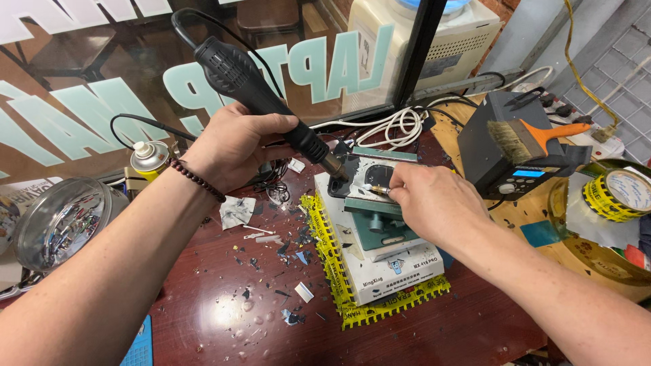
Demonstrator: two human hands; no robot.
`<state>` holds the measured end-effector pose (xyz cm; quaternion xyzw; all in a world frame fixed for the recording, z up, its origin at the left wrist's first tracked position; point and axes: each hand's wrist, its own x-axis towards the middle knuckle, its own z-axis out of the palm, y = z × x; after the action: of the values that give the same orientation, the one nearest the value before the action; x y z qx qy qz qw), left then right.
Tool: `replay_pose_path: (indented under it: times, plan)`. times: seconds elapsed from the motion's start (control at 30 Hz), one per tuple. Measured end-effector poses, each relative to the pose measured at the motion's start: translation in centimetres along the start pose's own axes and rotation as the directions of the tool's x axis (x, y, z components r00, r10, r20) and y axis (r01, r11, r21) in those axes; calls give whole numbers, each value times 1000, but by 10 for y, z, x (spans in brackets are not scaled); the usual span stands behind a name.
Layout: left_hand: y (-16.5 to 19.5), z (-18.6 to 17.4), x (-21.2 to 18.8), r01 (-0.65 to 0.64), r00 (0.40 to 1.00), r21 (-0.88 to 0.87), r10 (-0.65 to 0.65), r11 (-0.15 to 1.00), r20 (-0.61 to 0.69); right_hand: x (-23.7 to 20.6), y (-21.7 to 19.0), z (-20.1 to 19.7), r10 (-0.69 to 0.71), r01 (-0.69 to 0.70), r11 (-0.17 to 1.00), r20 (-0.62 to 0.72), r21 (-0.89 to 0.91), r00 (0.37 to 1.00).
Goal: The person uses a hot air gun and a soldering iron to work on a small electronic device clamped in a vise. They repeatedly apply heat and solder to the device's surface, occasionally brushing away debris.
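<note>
My left hand (234, 142) grips a black hot-air gun (252, 88) by its handle, nozzle angled down at the top corner of a dark phone (354, 177). The phone lies clamped on a green holder (380, 227), which sits on a white box (386, 268) wrapped in yellow tape. My right hand (430, 200) pinches a small thin tool (377, 190) whose tip touches the phone's back near the nozzle. A bead bracelet circles my left wrist.
A grey rework station (512, 146) with a brush (532, 135) on top stands at the right, beside a roll of yellow tape (620, 196). A spray can (149, 159) and a clear round tub (57, 220) sit left. Glass shards litter the dark red table (224, 312). White cables (400, 122) lie behind.
</note>
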<state>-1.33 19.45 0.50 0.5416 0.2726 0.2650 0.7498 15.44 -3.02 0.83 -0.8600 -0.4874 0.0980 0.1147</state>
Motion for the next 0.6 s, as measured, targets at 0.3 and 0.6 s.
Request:
replay_pose_path:
  times: [0.3,0.6]
  plan:
    - [-2,-1,2,-14,999,-22,14,1000,28,10,12,-4,-124,124,990,1,-65,992]
    - [-5,3,-1,-3,1000,-17,3,1000,-1,2,4,1,-7,7,1000,-6,-11,1000]
